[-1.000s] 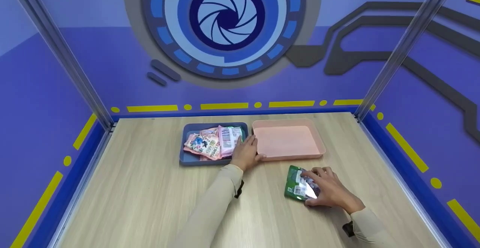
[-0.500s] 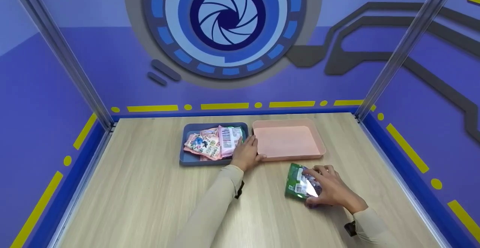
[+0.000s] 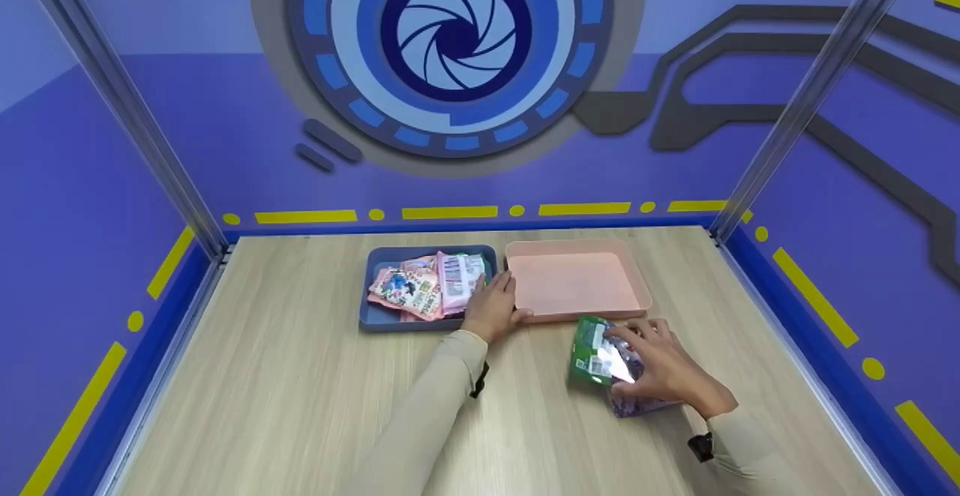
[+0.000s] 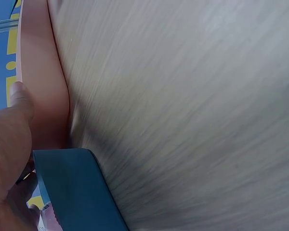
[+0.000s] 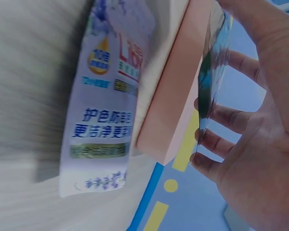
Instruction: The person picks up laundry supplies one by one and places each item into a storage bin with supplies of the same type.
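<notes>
My right hand (image 3: 664, 372) pinches a green pouch (image 3: 589, 353) with fingers on its far edge and thumb on the near one, lifting it over the table. A purple-and-white printed pouch (image 5: 101, 110) lies beneath, partly hidden by my right hand in the head view. In the right wrist view the green pouch (image 5: 214, 62) appears edge-on against my fingers. My left hand (image 3: 491, 308) rests across the adjoining rims of a blue tray (image 3: 412, 326) and a pink tray (image 3: 577, 278). Its thumb (image 4: 20, 96) touches the pink tray's wall (image 4: 45, 86); the other fingers extend over the blue tray's side.
Inside the blue tray lie several pouches (image 3: 409, 290), mostly pink and white, with some green at the right. The trays stand side by side toward the back of the wooden table (image 3: 285, 376). Blue-purple walls (image 3: 187, 143) enclose the table behind and at both sides.
My right hand has raised the green pouch and shifted it slightly away from me, uncovering part of the purple pouch beneath. My left hand and both trays have stayed in place.
</notes>
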`<state>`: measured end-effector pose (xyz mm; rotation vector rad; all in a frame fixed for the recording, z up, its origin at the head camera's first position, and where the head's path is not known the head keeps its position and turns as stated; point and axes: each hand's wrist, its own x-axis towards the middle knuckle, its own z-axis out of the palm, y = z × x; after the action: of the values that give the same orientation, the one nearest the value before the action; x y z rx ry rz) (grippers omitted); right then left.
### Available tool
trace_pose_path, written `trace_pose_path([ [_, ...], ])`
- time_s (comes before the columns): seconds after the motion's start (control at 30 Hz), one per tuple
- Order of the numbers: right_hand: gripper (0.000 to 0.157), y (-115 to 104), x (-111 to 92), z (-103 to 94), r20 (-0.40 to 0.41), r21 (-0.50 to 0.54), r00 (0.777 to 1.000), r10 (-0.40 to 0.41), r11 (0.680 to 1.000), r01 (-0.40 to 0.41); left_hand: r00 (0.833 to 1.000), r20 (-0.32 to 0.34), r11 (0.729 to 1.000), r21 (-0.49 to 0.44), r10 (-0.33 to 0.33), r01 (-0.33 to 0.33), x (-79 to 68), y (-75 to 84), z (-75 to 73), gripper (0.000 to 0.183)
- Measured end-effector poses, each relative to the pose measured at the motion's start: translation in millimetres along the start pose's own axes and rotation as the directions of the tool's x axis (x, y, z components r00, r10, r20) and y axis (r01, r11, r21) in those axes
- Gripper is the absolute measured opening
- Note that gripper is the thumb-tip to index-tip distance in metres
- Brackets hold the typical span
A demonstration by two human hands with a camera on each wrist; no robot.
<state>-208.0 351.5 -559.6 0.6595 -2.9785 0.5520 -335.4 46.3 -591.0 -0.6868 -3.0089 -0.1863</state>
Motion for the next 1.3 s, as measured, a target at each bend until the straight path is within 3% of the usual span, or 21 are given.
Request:
trace_pose_path([
  [0.4,0.088,-1,17,-13.1,-0.069,-0.033,0.997,-0.03,0.999,0.028,1.0,-0.012,1.0,-0.016,0.002,-0.002,-0.2,0.5,0.9,0.079],
  [0.67,0.09,-2,34,-20.4,-0.07,-0.03,0.998,0.008,0.999,-0.01,0.999,-0.035,1.0,-0.025,0.01,-0.01,-1.1,0.7,0.4,0.078],
  [0.87,0.09,-3,47,-20.2,-0.078,-0.025,0.997,-0.024,0.999,0.022,0.999,-0.034,1.0,-0.007,0.011,-0.011,-2.1,0.5,0.3,0.078],
  [1.1,0.089,-6,62,-23.2,-0.042,-0.012,0.999,0.034,0.999,-0.035,0.999,-0.035,1.0,0.003,0.003,-0.003,-1.1,0.6,1.3,0.079],
  [1.3,0.088,-6,75,-23.5,-0.07,-0.022,0.998,0.003,1.0,-0.005,1.0,-0.022,1.0,0.0,-0.006,0.006,1.2,0.4,3.9,0.077],
])
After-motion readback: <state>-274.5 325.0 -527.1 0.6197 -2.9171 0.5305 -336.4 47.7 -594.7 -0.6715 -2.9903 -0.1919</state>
